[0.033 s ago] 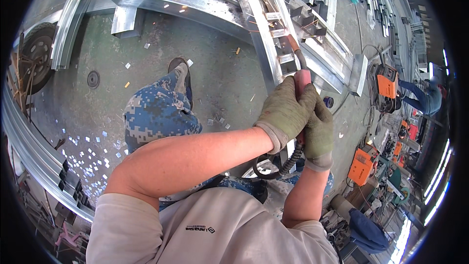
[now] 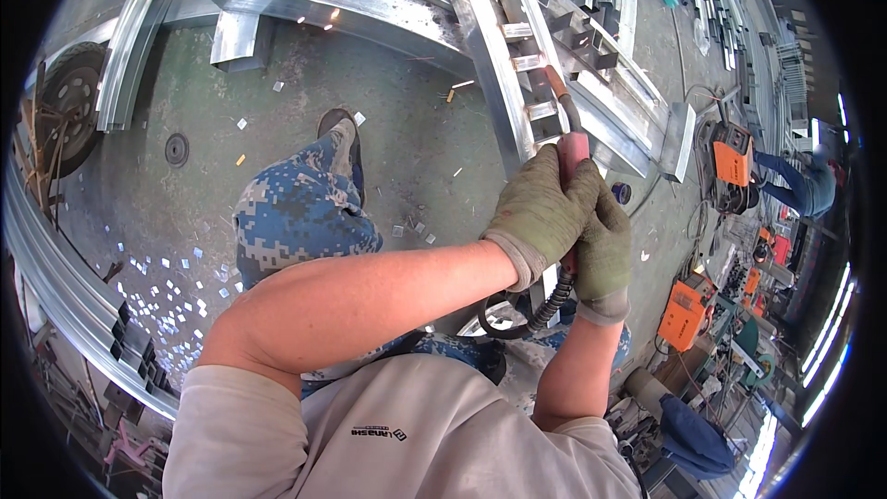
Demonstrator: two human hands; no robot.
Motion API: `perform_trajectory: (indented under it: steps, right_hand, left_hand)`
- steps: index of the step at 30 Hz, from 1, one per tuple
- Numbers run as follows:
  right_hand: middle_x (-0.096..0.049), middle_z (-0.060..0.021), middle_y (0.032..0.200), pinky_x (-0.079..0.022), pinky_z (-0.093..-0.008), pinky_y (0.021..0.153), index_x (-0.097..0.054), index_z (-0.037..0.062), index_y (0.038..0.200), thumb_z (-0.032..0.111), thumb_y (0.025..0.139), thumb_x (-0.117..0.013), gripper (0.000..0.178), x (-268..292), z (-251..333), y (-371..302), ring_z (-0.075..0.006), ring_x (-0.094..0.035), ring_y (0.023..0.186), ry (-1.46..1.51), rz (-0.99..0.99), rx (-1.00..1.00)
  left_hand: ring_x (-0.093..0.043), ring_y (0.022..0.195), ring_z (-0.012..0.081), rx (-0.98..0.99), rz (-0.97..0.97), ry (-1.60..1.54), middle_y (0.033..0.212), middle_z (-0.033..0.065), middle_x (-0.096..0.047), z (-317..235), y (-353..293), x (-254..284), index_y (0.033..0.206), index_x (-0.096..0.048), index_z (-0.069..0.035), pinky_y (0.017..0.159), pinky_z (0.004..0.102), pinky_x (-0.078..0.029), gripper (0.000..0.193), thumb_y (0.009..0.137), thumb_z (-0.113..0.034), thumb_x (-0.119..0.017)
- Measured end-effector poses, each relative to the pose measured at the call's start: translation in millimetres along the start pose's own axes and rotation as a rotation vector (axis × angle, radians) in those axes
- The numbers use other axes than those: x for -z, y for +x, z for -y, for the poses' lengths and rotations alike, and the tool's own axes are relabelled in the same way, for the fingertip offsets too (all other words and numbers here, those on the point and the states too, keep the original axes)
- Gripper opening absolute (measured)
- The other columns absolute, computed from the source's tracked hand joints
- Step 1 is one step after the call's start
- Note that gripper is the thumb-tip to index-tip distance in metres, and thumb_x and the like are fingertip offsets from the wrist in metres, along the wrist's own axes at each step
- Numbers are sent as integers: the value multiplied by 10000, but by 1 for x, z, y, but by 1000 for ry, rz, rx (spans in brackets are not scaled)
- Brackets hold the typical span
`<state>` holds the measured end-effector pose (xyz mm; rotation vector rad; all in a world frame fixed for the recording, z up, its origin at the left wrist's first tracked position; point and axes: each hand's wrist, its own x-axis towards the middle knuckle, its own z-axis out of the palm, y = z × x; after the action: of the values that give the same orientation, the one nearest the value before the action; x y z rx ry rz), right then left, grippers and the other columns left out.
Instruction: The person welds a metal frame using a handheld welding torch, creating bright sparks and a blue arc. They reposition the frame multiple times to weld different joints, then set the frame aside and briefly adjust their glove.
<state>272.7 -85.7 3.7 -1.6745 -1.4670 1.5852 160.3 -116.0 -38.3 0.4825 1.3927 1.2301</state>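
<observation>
Both my hands wear olive-green knit gloves with grey cuffs. My left hand (image 2: 540, 208) and my right hand (image 2: 604, 245) are closed together around the red handle of a welding torch (image 2: 574, 145). Its dark bent neck and coppery nozzle point away from me, into a silvery steel frame (image 2: 495, 55). Short crosspieces (image 2: 541, 111) bridge the frame's two long rails, and the nozzle tip is close to them. From below my hands a black ribbed cable (image 2: 554, 301) curls off. Bright sparks (image 2: 334, 15) fly over the floor and beams to the left.
Long steel channels (image 2: 323, 2) lie across the far side, with more stacked at the left (image 2: 74, 277). A wheel (image 2: 76, 106) stands at far left. Metal scraps (image 2: 171, 305) litter the floor. Orange machines (image 2: 682, 314) and cables are at right, where another person (image 2: 813, 187) is.
Flying sparks at the upper left and over the floor show in different spots. My hands and the torch stay in the same place.
</observation>
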Motion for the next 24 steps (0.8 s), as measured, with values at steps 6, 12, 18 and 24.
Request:
perform_trajectory:
  steps: [6,12,18,24]
  right_hand:
    - [-688,-79,1286,-539,-289,929,-568,-6,1492,270,995,-765,602,-6,6,-1,-140,-640,1085,-9,1,-17]
    - [-692,-86,1289,-539,-285,929,-565,-5,1496,259,995,-764,600,-2,1,1,-139,-640,1088,4,13,-9]
    - [-703,-87,1281,-537,-278,918,-584,5,1477,214,1001,-744,544,-5,3,4,-141,-650,1080,70,-1,5]
    - [-723,-45,1151,-534,-262,844,-649,18,1409,185,1007,-733,444,-17,8,25,-108,-646,984,62,2,-20]
  left_hand:
    - [-740,973,343,7,-23,-35,1048,234,-740,4,2,-1,1201,-640,7,848,435,-565,417,1053,-382,-616]
    - [-741,1001,351,11,1,-7,1079,243,-740,2,3,3,1233,-637,7,878,432,-565,440,1053,-393,-612]
    - [-737,1051,384,-36,-47,-35,1098,262,-737,-9,-1,2,1232,-633,-2,907,449,-562,457,1043,-418,-621]
    - [-716,1064,448,-68,-118,4,1100,284,-725,-12,7,7,1254,-605,-11,904,480,-557,501,1025,-456,-635]
